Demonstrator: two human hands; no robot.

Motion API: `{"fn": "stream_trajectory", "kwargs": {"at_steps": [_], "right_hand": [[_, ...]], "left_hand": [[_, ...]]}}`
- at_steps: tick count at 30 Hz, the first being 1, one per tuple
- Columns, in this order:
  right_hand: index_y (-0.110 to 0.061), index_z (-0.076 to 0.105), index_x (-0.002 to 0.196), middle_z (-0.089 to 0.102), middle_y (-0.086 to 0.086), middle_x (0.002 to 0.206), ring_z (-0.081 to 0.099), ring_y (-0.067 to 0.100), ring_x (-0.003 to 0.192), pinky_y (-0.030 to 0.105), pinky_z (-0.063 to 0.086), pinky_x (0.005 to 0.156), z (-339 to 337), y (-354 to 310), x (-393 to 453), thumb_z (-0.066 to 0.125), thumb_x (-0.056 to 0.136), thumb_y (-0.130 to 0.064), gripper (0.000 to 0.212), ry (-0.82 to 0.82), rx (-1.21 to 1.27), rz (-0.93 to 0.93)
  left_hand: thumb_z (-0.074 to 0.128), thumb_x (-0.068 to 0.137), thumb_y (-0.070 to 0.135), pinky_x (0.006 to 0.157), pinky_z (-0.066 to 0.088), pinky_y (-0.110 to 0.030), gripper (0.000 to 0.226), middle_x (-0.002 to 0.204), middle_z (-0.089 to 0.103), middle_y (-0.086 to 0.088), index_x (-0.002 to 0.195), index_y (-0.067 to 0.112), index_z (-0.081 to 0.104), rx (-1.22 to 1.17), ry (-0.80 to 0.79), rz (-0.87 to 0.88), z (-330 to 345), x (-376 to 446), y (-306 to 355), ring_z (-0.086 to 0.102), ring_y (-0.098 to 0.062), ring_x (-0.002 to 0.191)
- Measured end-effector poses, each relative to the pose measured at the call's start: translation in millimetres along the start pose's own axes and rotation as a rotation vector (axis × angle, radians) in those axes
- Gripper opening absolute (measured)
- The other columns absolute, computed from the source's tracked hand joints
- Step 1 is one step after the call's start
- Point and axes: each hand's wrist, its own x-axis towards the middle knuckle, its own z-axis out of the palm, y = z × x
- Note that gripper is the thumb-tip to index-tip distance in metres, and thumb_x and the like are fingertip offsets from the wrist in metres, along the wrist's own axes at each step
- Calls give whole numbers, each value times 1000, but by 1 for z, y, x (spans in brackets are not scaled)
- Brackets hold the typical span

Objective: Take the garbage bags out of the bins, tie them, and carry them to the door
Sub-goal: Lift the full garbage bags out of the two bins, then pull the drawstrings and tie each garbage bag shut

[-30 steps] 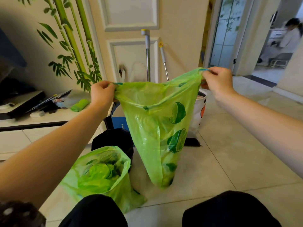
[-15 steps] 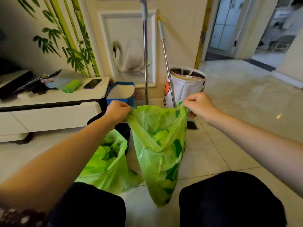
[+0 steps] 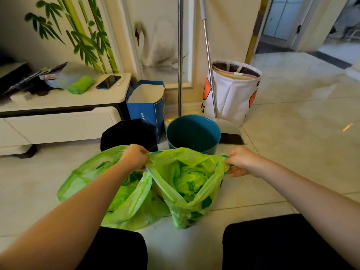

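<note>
Green garbage bag (image 3: 187,184) hangs open over the floor (image 3: 292,145), its rim pinched by the left hand (image 3: 134,157) and the right hand (image 3: 241,161).

Garbage bag (image 3: 187,184): thin translucent green plastic film, crinkled, slightly glossy. Second bag (image 3: 124,199): same film. Teal bin (image 3: 192,133): smooth matt plastic. Floor (image 3: 292,133): glossy polished tile. Pole (image 3: 180,55): bright polished metal. White basket (image 3: 233,98): matt cloth.

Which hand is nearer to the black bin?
The left hand, just in front of the black bin. The right hand is far to its right, past the blue bin.
</note>
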Motion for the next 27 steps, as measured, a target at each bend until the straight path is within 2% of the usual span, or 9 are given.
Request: {"fn": "stream_trajectory", "kwargs": {"at_steps": [3, 6, 8, 10, 14, 16, 20, 24, 27], "right_hand": [[-2, 59, 106, 72, 21, 85, 72, 26, 68, 39, 62, 65, -6, 2, 1, 57, 85, -1, 20, -42, -15, 41], [6, 53, 107, 71, 26, 79, 71, 30, 64, 39, 60, 55, -10, 0, -3, 58, 86, 2, 22, -41, -129, 86], [9, 50, 109, 70, 30, 85, 71, 35, 71, 42, 59, 58, -11, -1, -5, 57, 87, 3, 24, -54, -187, 113], [12, 51, 110, 70, 27, 79, 70, 30, 61, 39, 59, 53, -12, -3, -6, 58, 88, 0, 25, -51, -231, 127], [9, 58, 94, 69, 17, 55, 68, 22, 45, 31, 55, 40, -18, -10, -6, 65, 85, -7, 20, 53, -236, 87], [8, 62, 85, 67, 14, 49, 69, 20, 46, 30, 56, 41, -20, -12, -6, 66, 84, -10, 18, 78, -225, 76], [8, 65, 86, 70, 17, 62, 70, 21, 51, 34, 59, 48, -18, -14, -7, 66, 85, -10, 18, 82, -199, 56], [7, 67, 84, 70, 13, 59, 71, 20, 52, 33, 60, 50, -20, -14, -9, 66, 84, -10, 17, 131, -215, 19], [1, 72, 71, 71, 7, 54, 71, 17, 52, 29, 59, 53, -24, -13, -12, 65, 80, -11, 17, 206, -259, -25]], "left_hand": [[57, 83, -2, 46, 59, -30, 9, 56, 65, -11, 84, 6, 61, 95, 22, 27, -6, 4, 4, 67, -20, 43], [65, 82, 4, 47, 58, -27, 6, 54, 67, -7, 77, 7, 64, 120, 21, 45, -12, 7, 7, 67, -17, 42], [68, 82, 9, 57, 61, -30, 5, 60, 70, -6, 77, 8, 70, 154, 36, 81, -16, 10, 9, 69, -14, 47], [68, 82, 11, 67, 60, -29, 8, 69, 73, -4, 85, 10, 75, 221, 72, 167, -16, 10, 10, 70, -10, 55], [60, 76, 0, 94, 47, -32, 43, 110, 72, -5, 114, 17, 70, 406, 17, 309, -11, 4, 13, 65, -21, 96], [63, 76, 6, 92, 47, -33, 44, 115, 69, -5, 118, 19, 67, 432, -35, 344, -6, 2, 13, 62, -23, 99], [67, 83, 32, 91, 52, -41, 27, 110, 70, -5, 107, 20, 71, 555, -15, 391, 3, 2, 16, 62, -26, 101], [59, 86, 30, 78, 56, -42, 16, 100, 70, -5, 95, 25, 72, 628, 59, 411, 8, -3, 24, 63, -28, 90], [56, 88, 29, 77, 57, -40, 19, 96, 73, -1, 94, 22, 73, 519, 127, 447, 10, -5, 30, 65, -23, 86]]}}
